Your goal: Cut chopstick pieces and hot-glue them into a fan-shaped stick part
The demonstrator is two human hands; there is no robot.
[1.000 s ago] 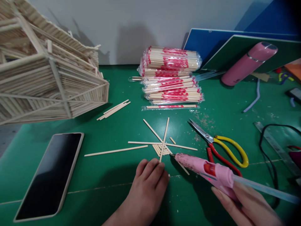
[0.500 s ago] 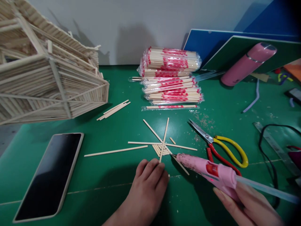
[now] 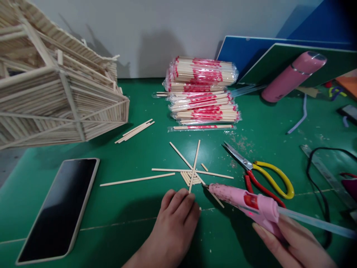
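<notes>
My right hand (image 3: 292, 238) is wrapped round a pink hot glue gun (image 3: 245, 201) with a clear glue stick (image 3: 315, 221) in its back. The nozzle touches or hovers just over a slanting wooden stick; I cannot tell which. My left hand (image 3: 177, 221) is closed, its curled fingers at the lower end of a near-upright wooden stick (image 3: 196, 154); the fingertips are hidden. That stick crosses two others, forming a star shape. Short sticks (image 3: 185, 178) are laid side by side between its lower arms. One loose stick (image 3: 136, 179) lies to the left, and a short piece (image 3: 204, 167) to the right.
Scissors (image 3: 248, 163) with red and yellow handles lie right of the sticks. Wrapped chopstick bundles (image 3: 205, 89) are piled behind. A phone (image 3: 58, 210) and a large stick-built model (image 3: 67, 93) stand at left. A pink bottle (image 3: 292, 78), ruler (image 3: 329, 175) and black cable (image 3: 320, 195) are at right.
Almost nothing differs. The glue gun has shifted very slightly left; my left hand and the sticks stay where they were.
</notes>
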